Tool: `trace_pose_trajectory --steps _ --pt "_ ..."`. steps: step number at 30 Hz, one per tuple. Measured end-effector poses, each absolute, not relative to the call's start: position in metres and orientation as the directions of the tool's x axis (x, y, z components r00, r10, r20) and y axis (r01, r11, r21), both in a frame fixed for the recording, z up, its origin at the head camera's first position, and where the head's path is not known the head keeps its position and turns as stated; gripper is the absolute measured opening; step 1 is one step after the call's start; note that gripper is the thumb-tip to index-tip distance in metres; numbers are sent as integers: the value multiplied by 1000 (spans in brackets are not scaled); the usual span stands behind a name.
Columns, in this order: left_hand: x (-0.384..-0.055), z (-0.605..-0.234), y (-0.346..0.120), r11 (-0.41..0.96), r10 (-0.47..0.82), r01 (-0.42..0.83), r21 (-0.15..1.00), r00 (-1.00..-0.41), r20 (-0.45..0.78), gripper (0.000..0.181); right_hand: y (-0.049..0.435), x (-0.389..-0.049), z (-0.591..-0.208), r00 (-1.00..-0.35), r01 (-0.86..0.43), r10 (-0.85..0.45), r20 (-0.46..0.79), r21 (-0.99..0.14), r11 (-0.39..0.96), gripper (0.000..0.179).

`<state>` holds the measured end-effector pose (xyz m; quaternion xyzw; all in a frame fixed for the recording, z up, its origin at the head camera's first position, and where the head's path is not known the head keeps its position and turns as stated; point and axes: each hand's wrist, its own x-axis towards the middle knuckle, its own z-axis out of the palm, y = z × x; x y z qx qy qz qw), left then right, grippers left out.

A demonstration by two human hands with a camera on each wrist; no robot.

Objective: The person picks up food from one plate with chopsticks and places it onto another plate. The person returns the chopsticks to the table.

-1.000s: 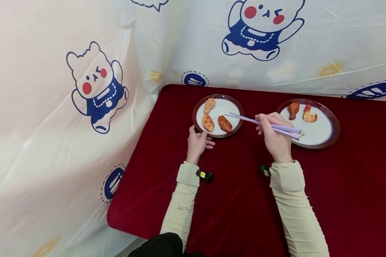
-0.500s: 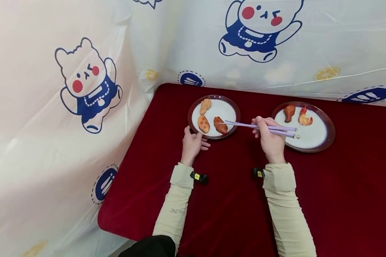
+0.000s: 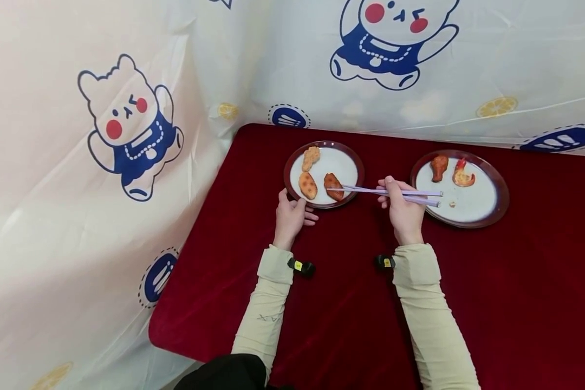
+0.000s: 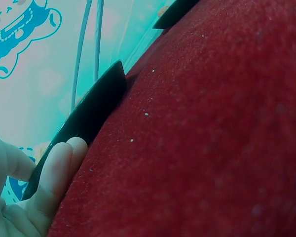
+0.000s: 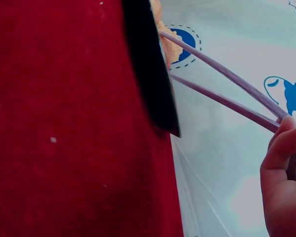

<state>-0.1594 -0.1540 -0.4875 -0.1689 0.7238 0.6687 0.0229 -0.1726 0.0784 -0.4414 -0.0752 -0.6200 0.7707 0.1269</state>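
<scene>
At the near left edge of the brown-rimmed left plate [image 3: 361,167], my left hand [image 3: 289,219] pinches the rim between thumb and fingers. In my right hand [image 3: 403,214] is a pair of lilac chopsticks [image 3: 368,190], their ends sticking out behind it to the right. The chopstick tips are at the browned chicken wing [image 3: 332,182] on this plate, one on either side of it in the head view. A golden oval piece [image 3: 307,186] and a crumbly fried piece [image 3: 311,157] lie to its left. In the right wrist view, the chopsticks [image 5: 227,72] spread apart toward the plate, whose side hides their tips.
A second brown-rimmed plate [image 3: 501,200] stands to the right, bearing a drumstick [image 3: 439,168], a shrimp [image 3: 463,173] and a small crumb [image 3: 452,205]. A dark red cloth [image 3: 341,314] covers the table. Printed white curtains [image 3: 273,59] hang behind and at the left.
My right hand has moved left, taking the chopstick tips from above the browned wing down to it. The left hand stays at the plate's rim. The head view has shifted slightly.
</scene>
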Motion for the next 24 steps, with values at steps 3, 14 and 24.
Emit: trace_pose_trajectory --steps 3,14,24 --pt "-161 -486 -155 47 -208 -297 954 -937 -281 63 76 -173 -442 -957 -114 283 57 -975 -190 32" --pt "-161 -486 -154 45 -216 -285 957 -938 -269 63 72 -168 -435 -939 -288 184 289 -957 35 24" --pt "-160 -480 -154 40 -201 -291 956 -939 -278 63 62 -144 -398 -854 -519 -74 516 -832 195 12"
